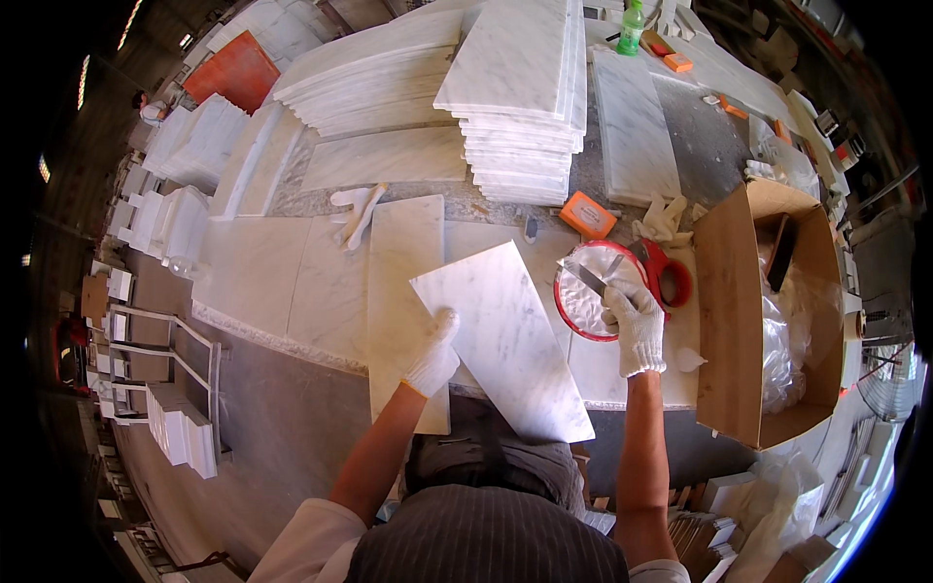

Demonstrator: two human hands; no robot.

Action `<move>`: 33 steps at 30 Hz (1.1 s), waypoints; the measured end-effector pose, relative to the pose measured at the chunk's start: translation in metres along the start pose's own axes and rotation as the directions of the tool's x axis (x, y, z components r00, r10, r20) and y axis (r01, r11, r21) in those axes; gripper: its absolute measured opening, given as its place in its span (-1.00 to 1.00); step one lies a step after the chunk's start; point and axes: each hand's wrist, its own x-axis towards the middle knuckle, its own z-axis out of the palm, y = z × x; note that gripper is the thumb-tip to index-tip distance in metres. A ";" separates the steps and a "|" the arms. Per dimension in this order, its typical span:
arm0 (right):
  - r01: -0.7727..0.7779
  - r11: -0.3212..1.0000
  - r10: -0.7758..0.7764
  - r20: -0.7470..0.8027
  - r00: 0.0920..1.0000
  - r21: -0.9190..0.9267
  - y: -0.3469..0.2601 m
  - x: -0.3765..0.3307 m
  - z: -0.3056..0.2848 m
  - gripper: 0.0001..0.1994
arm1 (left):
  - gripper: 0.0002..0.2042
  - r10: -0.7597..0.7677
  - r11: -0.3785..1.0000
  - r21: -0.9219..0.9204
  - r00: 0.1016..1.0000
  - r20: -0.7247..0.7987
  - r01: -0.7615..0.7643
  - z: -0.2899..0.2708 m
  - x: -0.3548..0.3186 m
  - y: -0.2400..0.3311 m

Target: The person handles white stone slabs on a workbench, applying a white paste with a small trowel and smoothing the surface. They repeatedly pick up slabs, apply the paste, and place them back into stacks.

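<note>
Near the middle of the frame, the gloved left hand (432, 358) grasps the left edge of a white-and-grey marble slab (510, 340), thumb on the upper face and the other fingers mostly hidden. The slab sits at a slant, its top corner pointing up and its lower end reaching toward the person's waist at bottom centre. Right of centre, the gloved right hand (639, 328) is closed around a knife (585, 277), whose blade points to the left over a red-rimmed tub (560, 309) of white paste (583, 313); whether the blade touches the paste I cannot tell. A red ring (684, 276) lies just right of the tub, and an orange box (588, 215) just above it. Left of the held slab, a second slab (403, 272) lies flat on the worktop (253, 257), with a loose glove (361, 214) near its upper end. A tall slab stack (515, 73) stands at upper centre, and an open cardboard box (724, 321) holding clear plastic (777, 360) stands at right.
</note>
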 end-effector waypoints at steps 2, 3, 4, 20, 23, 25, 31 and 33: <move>0.011 0.999 -0.012 0.028 1.000 0.035 -0.021 0.000 0.014 -0.84 | -0.52 -0.079 0.996 -0.053 0.996 -0.038 0.077 0.006 -0.005 0.014; 0.023 0.998 -0.027 0.066 0.997 0.057 -0.028 0.000 0.021 -0.84 | -0.53 -0.008 0.999 0.050 0.999 -0.043 0.010 0.000 -0.005 0.007; 0.035 0.996 -0.043 0.104 0.994 0.079 -0.034 0.000 0.028 -0.84 | -0.54 0.062 0.987 0.152 0.997 -0.042 -0.055 -0.010 -0.004 -0.006; 0.215 0.974 -0.207 0.112 0.972 -0.068 -0.046 -0.007 0.055 -0.84 | -0.60 -0.151 0.989 -0.017 0.984 -0.091 0.150 0.004 -0.003 0.007; 0.249 0.963 -0.237 0.117 0.964 -0.102 -0.048 -0.008 0.056 -0.84 | -0.65 -0.119 0.983 -0.149 0.989 -0.083 0.106 -0.001 0.002 -0.007; 0.267 0.956 -0.255 0.111 0.961 -0.119 -0.050 -0.009 0.055 -0.84 | -0.62 -0.127 0.975 -0.189 0.991 -0.051 0.115 0.000 0.002 -0.004; 0.342 0.931 -0.327 0.125 0.937 -0.129 -0.051 -0.010 0.055 -0.86 | -0.56 -0.070 0.984 -0.165 0.997 -0.025 0.065 0.002 0.001 -0.002; 0.371 0.919 -0.354 0.136 0.925 -0.134 -0.050 -0.010 0.055 -0.87 | -0.56 -0.080 0.978 -0.196 0.996 -0.025 0.074 0.003 0.000 0.001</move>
